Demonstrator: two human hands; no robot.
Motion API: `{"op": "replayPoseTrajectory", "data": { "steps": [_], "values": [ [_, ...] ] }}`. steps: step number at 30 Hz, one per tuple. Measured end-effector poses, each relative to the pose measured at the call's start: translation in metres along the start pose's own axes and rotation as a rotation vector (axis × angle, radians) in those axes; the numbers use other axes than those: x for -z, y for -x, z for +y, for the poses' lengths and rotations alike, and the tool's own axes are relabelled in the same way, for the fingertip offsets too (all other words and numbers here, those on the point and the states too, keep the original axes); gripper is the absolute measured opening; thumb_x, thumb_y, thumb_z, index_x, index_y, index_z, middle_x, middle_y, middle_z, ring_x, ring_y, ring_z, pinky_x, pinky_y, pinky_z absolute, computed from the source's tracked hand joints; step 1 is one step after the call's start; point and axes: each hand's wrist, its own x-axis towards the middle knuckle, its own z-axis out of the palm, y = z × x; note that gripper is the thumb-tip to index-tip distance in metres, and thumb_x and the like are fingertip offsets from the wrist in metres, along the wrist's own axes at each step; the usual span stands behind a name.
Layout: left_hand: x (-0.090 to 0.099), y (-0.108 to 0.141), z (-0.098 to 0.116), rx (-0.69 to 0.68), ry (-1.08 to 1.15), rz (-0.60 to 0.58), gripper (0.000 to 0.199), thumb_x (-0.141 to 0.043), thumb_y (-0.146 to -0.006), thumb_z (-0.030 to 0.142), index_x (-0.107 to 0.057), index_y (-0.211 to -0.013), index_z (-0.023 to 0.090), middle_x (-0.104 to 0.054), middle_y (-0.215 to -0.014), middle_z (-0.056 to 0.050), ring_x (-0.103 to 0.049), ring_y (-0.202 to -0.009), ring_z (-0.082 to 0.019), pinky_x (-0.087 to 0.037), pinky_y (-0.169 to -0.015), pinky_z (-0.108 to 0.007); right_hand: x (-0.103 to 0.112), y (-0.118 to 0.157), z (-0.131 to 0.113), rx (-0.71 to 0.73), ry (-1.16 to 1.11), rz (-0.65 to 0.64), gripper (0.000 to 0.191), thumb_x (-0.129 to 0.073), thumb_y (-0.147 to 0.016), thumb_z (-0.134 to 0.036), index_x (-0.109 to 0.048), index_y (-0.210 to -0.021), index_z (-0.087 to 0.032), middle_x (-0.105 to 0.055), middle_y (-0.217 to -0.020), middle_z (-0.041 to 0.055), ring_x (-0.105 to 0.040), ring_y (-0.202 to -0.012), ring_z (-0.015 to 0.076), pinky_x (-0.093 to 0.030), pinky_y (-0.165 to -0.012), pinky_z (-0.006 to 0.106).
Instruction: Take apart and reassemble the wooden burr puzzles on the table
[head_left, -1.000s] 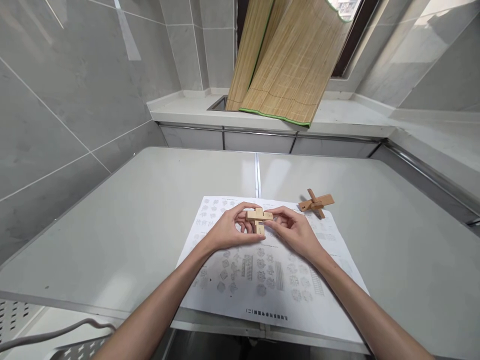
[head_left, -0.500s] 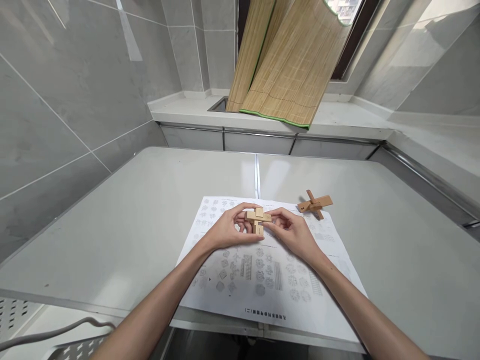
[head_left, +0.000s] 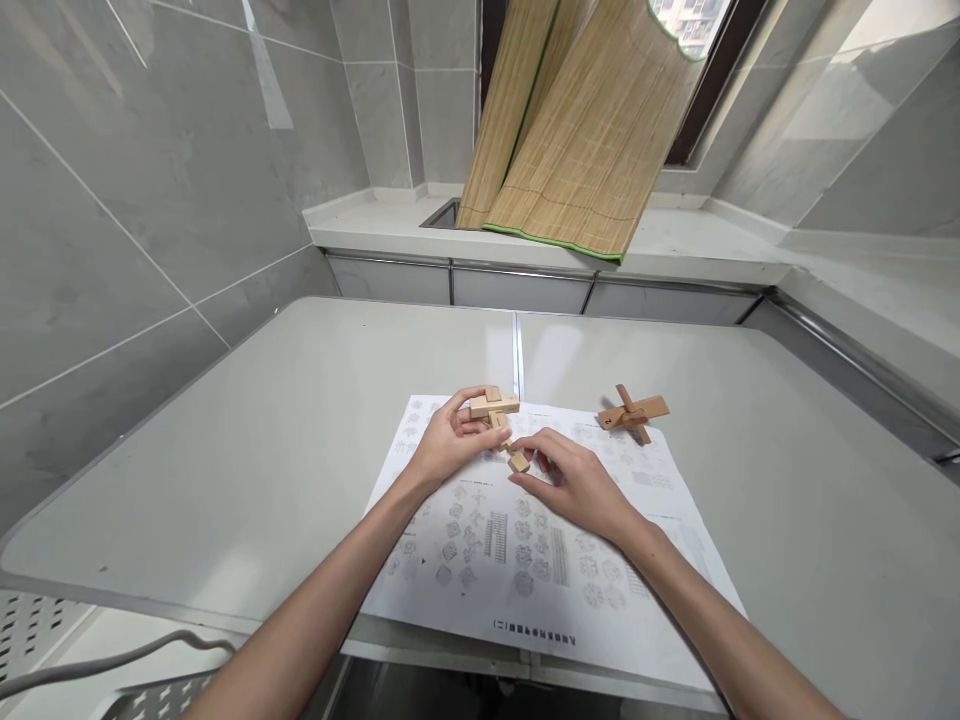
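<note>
My left hand (head_left: 452, 440) is closed around a light wooden burr puzzle (head_left: 495, 405), a cross of interlocked notched bars, held above the printed sheet. Just below it, a light wooden puzzle piece (head_left: 519, 461) sits between the thumb and index finger of my right hand (head_left: 566, 475). This piece reaches up toward the puzzle's lower end; whether the two still touch I cannot tell. A second, reddish-brown wooden burr puzzle (head_left: 634, 411) lies on the table to the right, near the sheet's far corner.
A large white sheet (head_left: 480, 600) printed with puzzle diagrams lies under my hands on a pale folding table (head_left: 262, 450) with a centre seam. Behind stands a white ledge (head_left: 375, 230) with a bamboo blind (head_left: 577, 140) hanging over it. A grey cable (head_left: 150, 645) runs at the lower left.
My left hand has tilted the puzzle and moved it slightly left and away. My right hand has come lower and nearer, and a piece now juts from the puzzle's lower end at its fingers.
</note>
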Motion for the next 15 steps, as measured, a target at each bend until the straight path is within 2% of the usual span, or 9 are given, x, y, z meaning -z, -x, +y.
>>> {"op": "replayPoseTrajectory", "data": {
  "steps": [4,10,13,15],
  "values": [
    [-0.0030,0.0014,0.0001,-0.022,-0.078,-0.016,0.070,-0.091,-0.071,0.037,-0.060,-0.131,0.020,-0.074,-0.095,-0.005,-0.066,-0.071,-0.012,-0.057,-0.073,-0.028,-0.0014,-0.0003,-0.0020,-0.053,0.010,0.042,0.016,-0.055,-0.099,-0.035,-0.063,-0.111,-0.027,-0.066,-0.090,0.0022,-0.054,-0.067,0.0182,-0.044,-0.063,0.031],
    [-0.0048,0.0032,0.0001,-0.037,-0.161,0.017,0.071,-0.090,-0.073,0.039,-0.058,-0.134,0.020,-0.073,-0.093,-0.004,-0.063,-0.068,-0.011,-0.055,-0.070,-0.025,0.0013,-0.0016,-0.0022,-0.175,-0.073,0.087,0.033,-0.052,-0.100,-0.036,-0.057,-0.131,-0.026,-0.066,-0.088,-0.0007,-0.054,-0.059,0.0154,-0.045,-0.061,0.030],
    [-0.0067,0.0049,0.0013,-0.052,-0.200,0.016,0.071,-0.089,-0.073,0.040,-0.058,-0.133,0.020,-0.074,-0.098,-0.006,-0.063,-0.069,-0.011,-0.054,-0.069,-0.024,0.0031,-0.0040,-0.0011,-0.196,-0.142,0.101,0.033,-0.046,-0.103,-0.042,-0.066,-0.123,-0.025,-0.068,-0.086,0.0011,-0.058,-0.064,0.0173,-0.046,-0.063,0.030],
    [-0.0088,0.0065,0.0026,-0.063,-0.230,0.025,0.071,-0.089,-0.072,0.040,-0.058,-0.133,0.021,-0.075,-0.101,-0.007,-0.063,-0.070,-0.011,-0.053,-0.068,-0.024,0.0032,-0.0058,0.0009,-0.238,-0.246,0.114,0.040,-0.044,-0.104,-0.051,-0.070,-0.115,-0.023,-0.070,-0.084,0.0022,-0.058,-0.059,0.0167,-0.046,-0.059,0.030]
  ]
}}
